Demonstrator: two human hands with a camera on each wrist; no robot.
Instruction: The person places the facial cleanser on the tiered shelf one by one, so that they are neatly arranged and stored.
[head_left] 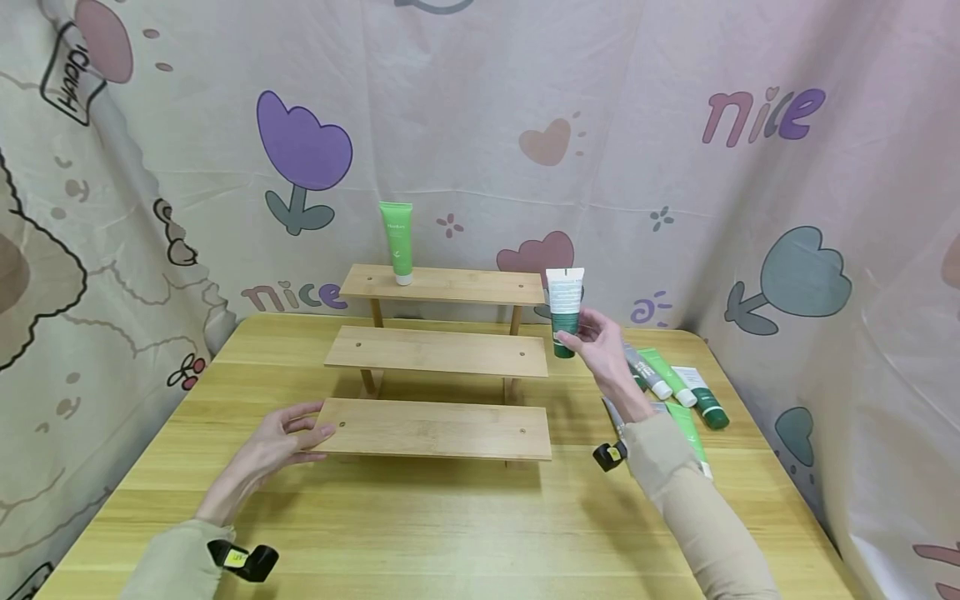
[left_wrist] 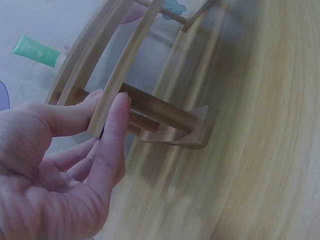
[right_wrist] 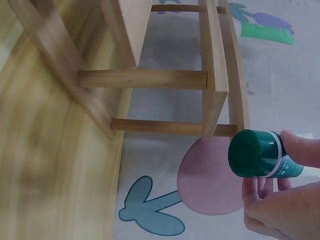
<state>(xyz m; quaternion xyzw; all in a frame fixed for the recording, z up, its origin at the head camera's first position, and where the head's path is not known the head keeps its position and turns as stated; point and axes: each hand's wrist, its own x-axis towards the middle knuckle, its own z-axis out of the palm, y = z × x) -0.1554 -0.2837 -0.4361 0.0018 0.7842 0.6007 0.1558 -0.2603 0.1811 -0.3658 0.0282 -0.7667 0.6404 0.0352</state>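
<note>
A three-tier wooden shelf [head_left: 438,428] stands on the table. My left hand [head_left: 279,442] pinches the left end of its lowest board [left_wrist: 114,95], thumb on one face and fingers on the other. In my right hand [head_left: 602,343] is a white and dark green squeeze tube [head_left: 566,304], held upright with its cap [right_wrist: 252,152] down, beside the right ends of the upper boards. A light green tube [head_left: 398,237] stands cap-down on the top board, toward its left end; it also shows in the left wrist view.
Several green, grey and white tubes [head_left: 678,379] lie in a pile on the right of the wooden table [head_left: 420,533], partly behind my right forearm. A printed cloth [head_left: 450,108] hangs behind and along both sides.
</note>
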